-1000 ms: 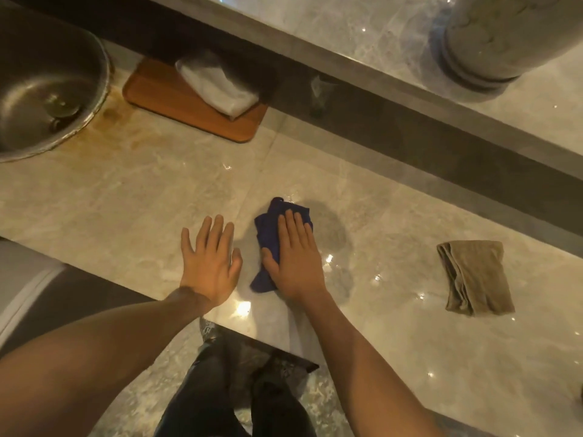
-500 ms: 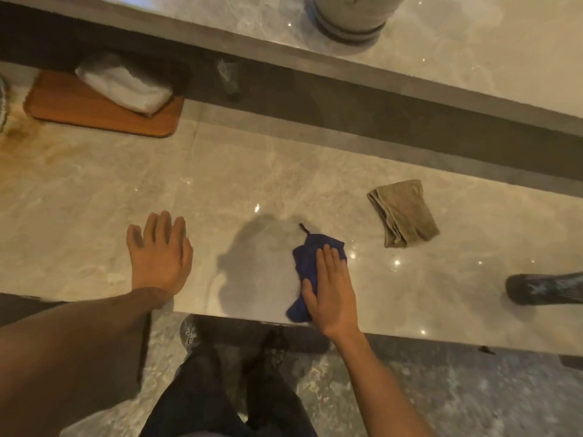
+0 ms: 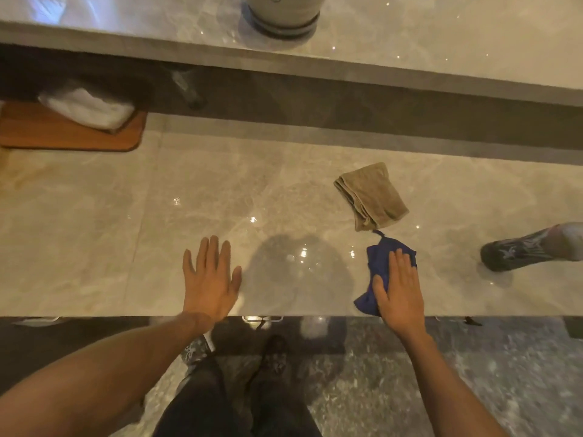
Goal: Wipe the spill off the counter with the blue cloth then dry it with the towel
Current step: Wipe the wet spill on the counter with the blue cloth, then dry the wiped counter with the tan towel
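Note:
The blue cloth (image 3: 380, 263) lies crumpled on the pale marble counter (image 3: 126, 231), near its front edge. My right hand (image 3: 399, 288) presses flat on top of the cloth and covers much of it. Just beyond the cloth lies the folded tan towel (image 3: 370, 195), almost touching the cloth's loose corner. My left hand (image 3: 209, 275) rests flat on the counter, fingers spread, holding nothing. Between the hands the counter shows a dark shadow and shiny wet glints (image 3: 303, 253).
A dark patterned bottle (image 3: 523, 247) lies on its side at the right. A wooden board (image 3: 72, 134) with a white folded cloth (image 3: 88, 107) sits back left. A raised ledge carries a grey pot (image 3: 280, 11). My legs and the speckled floor are below.
My right hand has slid the blue cloth rightward along the counter, from beside my left hand to just below the tan towel. My view has shifted right; the sink has left the frame.

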